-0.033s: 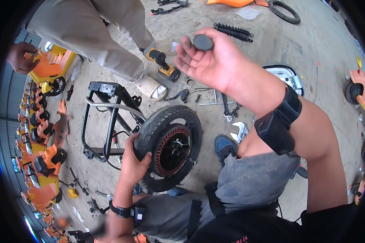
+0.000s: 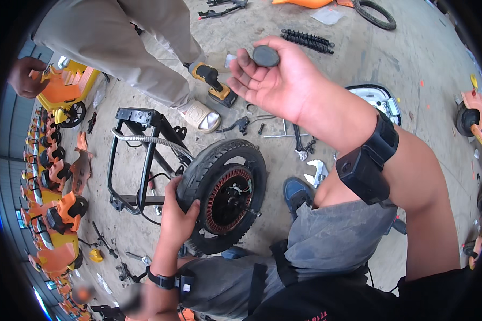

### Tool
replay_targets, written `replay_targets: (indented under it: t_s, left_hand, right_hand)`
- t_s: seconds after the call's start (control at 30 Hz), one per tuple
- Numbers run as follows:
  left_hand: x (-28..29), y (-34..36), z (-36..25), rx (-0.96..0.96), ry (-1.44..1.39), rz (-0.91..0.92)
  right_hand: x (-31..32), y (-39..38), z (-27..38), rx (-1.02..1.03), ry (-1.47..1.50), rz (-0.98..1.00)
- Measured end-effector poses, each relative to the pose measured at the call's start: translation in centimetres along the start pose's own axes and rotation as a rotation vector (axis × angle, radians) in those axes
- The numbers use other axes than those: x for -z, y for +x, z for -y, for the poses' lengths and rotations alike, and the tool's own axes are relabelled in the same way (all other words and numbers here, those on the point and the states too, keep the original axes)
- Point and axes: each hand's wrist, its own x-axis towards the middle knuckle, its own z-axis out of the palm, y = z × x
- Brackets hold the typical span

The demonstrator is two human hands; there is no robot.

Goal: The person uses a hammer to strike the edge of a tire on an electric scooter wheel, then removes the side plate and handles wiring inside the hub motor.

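Note:
My left hand (image 2: pixel 179 214) grips the tyre of a hub-motor wheel (image 2: pixel 227 206), its thumb on the near sidewall and its fingers around the tread. The wheel stands upright beside a black metal frame (image 2: pixel 154 139); a ring of copper windings shows in its uncovered hub, with thin wires at the centre. Raised above the floor, my right hand (image 2: pixel 284 75) is turned palm up, fingers half curled. A dark grey, flat round disc (image 2: pixel 266 55) is held at its thumb and index finger; what it is exactly I cannot tell.
Another person in light trousers (image 2: pixel 118 59) stands at the far left, one hand (image 2: pixel 27 77) hanging. By their slipper stands a yellow-black cordless power tool (image 2: pixel 214 85). Wrenches (image 2: pixel 317 174), shock absorbers (image 2: pixel 308 41) and a white shell part (image 2: pixel 375 101) lie around. Orange vehicles (image 2: pixel 59 214) line the left.
My right hand, with the dark disc, has shifted very slightly to the left. The left hand and the wheel stay as they were.

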Motion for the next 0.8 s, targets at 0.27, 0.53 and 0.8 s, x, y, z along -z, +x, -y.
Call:
replay_targets:
  t_s: [0.27, 0.53, 0.8]
  left_hand:
    - [-0.3, -0.2, 1.4, 0.004, 0.226, -0.027]
    - [0.0, -1.7, 0.8, 0.051, 0.445, -0.026]
    - [3.8, -3.4, -1.2, 0.065, 0.091, -0.069]
  right_hand:
    - [-0.5, 1.0, -1.9, -0.012, -0.095, 0.058]
    - [-0.7, 1.8, -2.9, -0.084, -0.124, 0.040]
    - [-1.3, 2.3, -3.9, -0.098, -0.147, 0.002]
